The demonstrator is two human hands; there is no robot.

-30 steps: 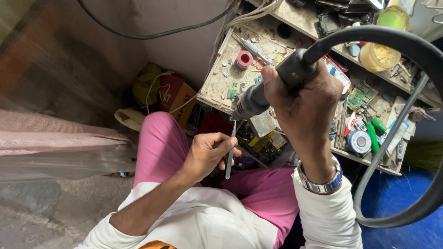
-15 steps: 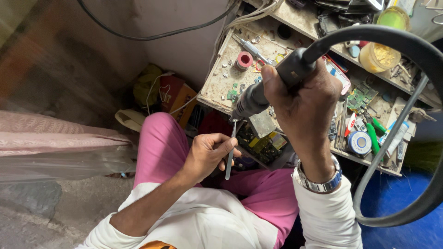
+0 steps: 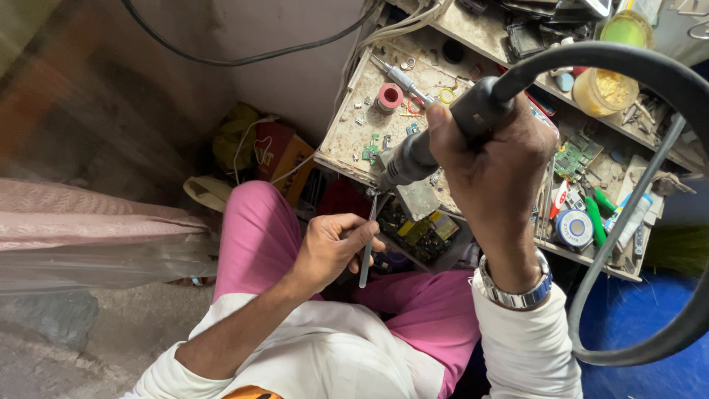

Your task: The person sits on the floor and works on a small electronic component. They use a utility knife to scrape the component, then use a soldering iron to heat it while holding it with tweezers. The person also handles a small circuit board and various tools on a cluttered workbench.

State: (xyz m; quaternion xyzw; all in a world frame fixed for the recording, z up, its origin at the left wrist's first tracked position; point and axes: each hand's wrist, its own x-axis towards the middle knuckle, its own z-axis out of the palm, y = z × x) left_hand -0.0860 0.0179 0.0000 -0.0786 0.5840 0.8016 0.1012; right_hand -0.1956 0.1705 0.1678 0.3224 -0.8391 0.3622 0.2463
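Note:
My right hand point(image 3: 496, 159) grips a black hot-air tool point(image 3: 443, 133) by its handle, with the metal nozzle point(image 3: 397, 166) pointing down and left. A thick black hose point(image 3: 665, 81) loops from the handle round to the right. My left hand point(image 3: 332, 247) pinches metal tweezers point(image 3: 367, 240) held nearly upright. The tweezer tips sit right under the nozzle mouth and seem to hold a tiny part. Both hands hover over my lap in pink trousers point(image 3: 258, 236), at the front edge of the workbench point(image 3: 354, 125).
The dusty workbench carries a red tape roll point(image 3: 389, 97), a soldering iron point(image 3: 402, 77), green circuit boards point(image 3: 576, 155), a yellow tub point(image 3: 602, 89) and a solder spool point(image 3: 572, 225). A box of components point(image 3: 413, 233) sits below. A black cable point(image 3: 244, 55) runs along the wall.

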